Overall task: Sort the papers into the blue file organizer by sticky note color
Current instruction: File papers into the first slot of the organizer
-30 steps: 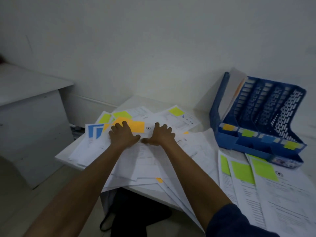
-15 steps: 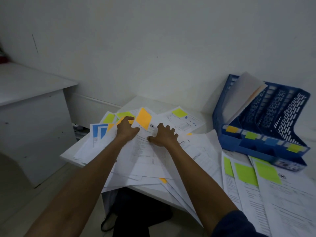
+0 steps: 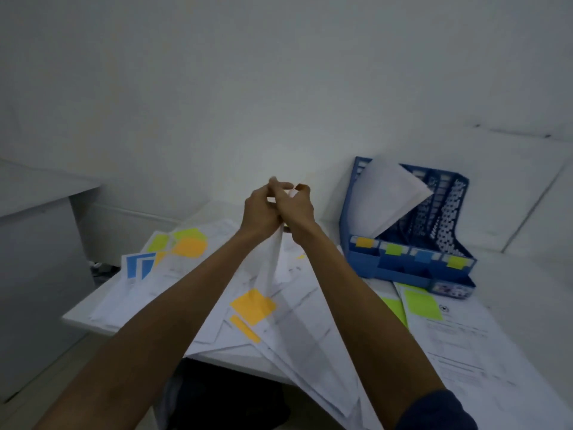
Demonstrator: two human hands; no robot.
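**Lifted sheet held high over a loose pile of papers**

Both hands meet above the counter (image 3: 524,274). The left hand (image 3: 260,209) and right hand (image 3: 297,209) have their fingers clamped together on the top edge of one lifted sheet (image 3: 269,265), which hangs down edge-on between the forearms. The blue file organizer (image 3: 400,271) stands at far right, one sheet already leaning in its leftmost slot. The scattered papers (image 3: 173,293) overhang the near edge; the trailing sheet could likely drag some to the floor. Its note colour is hidden, so misfiling seems possible.
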